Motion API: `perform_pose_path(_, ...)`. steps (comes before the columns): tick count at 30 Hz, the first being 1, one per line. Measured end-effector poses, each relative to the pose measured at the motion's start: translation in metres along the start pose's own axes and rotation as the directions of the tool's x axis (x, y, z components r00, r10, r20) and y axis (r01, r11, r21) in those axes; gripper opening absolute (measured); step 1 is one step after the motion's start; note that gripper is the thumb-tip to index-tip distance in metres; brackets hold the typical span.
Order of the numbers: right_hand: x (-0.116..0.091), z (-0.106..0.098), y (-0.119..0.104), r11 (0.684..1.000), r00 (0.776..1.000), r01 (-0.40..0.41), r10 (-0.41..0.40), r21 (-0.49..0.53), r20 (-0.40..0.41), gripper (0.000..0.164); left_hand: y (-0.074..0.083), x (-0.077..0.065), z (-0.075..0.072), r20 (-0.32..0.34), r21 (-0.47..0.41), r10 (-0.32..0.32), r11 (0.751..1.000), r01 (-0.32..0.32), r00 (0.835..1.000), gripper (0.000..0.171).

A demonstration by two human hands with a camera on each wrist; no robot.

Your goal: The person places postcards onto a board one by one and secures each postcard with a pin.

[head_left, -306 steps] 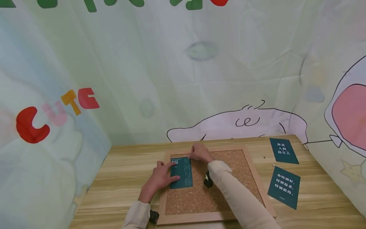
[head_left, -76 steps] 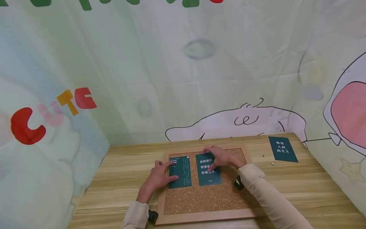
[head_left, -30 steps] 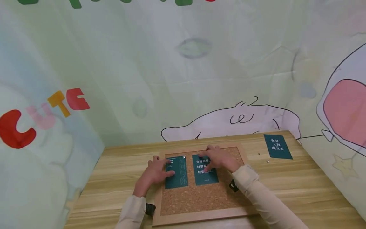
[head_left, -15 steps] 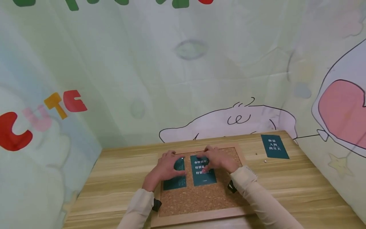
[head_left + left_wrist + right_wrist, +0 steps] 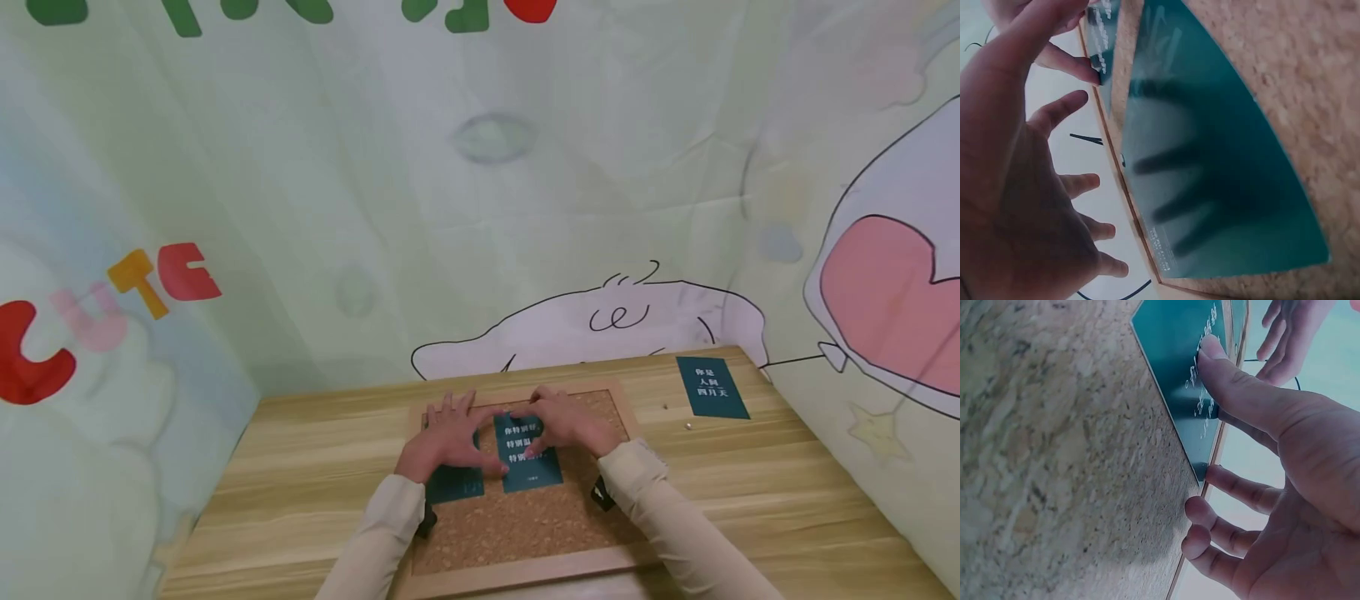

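Two dark green cards with white lettering lie side by side on a wood-framed cork board (image 5: 495,529). My left hand (image 5: 452,437), fingers spread, is over the left card (image 5: 459,485); its thumb and index finger reach to the left edge of the right card (image 5: 532,475). In the left wrist view a small pin (image 5: 1123,160) shows at the left card's edge, and the hand's shadow falls across that card. My right hand (image 5: 567,423) rests on the right card, thumb (image 5: 1213,347) on its lettering and the other fingers around its upper edge.
A third green card (image 5: 712,387) lies on the wooden table (image 5: 315,467) at the back right. Two tiny objects, one a shiny pin (image 5: 688,427), lie between that card and the board. A printed cloth backdrop (image 5: 360,208) rises behind the table.
The right card came from the table's right side onto the board, under my right hand. The left card gained a pin at its upper right corner. My left hand has just moved rightward.
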State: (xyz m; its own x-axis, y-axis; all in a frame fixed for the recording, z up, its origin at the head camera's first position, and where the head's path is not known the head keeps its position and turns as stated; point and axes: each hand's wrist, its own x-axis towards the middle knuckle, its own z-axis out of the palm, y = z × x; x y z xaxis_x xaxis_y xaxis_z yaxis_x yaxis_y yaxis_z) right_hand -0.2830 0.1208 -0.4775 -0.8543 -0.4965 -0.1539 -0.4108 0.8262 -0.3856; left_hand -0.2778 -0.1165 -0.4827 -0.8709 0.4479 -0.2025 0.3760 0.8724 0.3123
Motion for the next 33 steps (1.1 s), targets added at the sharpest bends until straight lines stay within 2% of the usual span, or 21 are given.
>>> perform_pose_path(4,0.0,0.001,0.002,1.0,1.0,0.008,-0.008,-0.004,-0.01,0.071,-0.005,0.009,0.006,0.014,0.009,-0.001,1.0,0.001,1.0,0.101)
perform_pose_path(10,0.002,0.004,0.002,1.0,1.0,-0.003,0.003,-0.003,-0.01,0.071,-0.011,0.015,0.012,0.015,0.011,0.007,1.0,-0.007,1.0,0.1)
perform_pose_path(18,0.002,0.003,0.003,1.0,1.0,-0.008,0.008,0.016,-0.002,0.071,-0.011,0.016,0.013,0.015,-0.025,0.015,1.0,-0.015,1.0,0.1)
perform_pose_path(23,0.002,0.002,0.002,1.0,1.0,-0.006,0.006,0.02,-0.008,0.071,-0.006,0.012,0.006,0.024,-0.028,0.007,1.0,-0.006,1.0,0.098)
perform_pose_path(27,0.001,0.003,0.003,1.0,1.0,0.007,-0.007,0.016,-0.022,0.07,-0.007,0.013,0.006,0.031,-0.032,0.003,0.999,-0.002,1.0,0.097)
perform_pose_path(33,-0.007,0.002,0.01,0.997,0.994,0.072,-0.07,0.017,-0.082,0.069,-0.011,0.017,0.012,0.023,-0.043,0.009,0.999,-0.008,1.0,0.091)
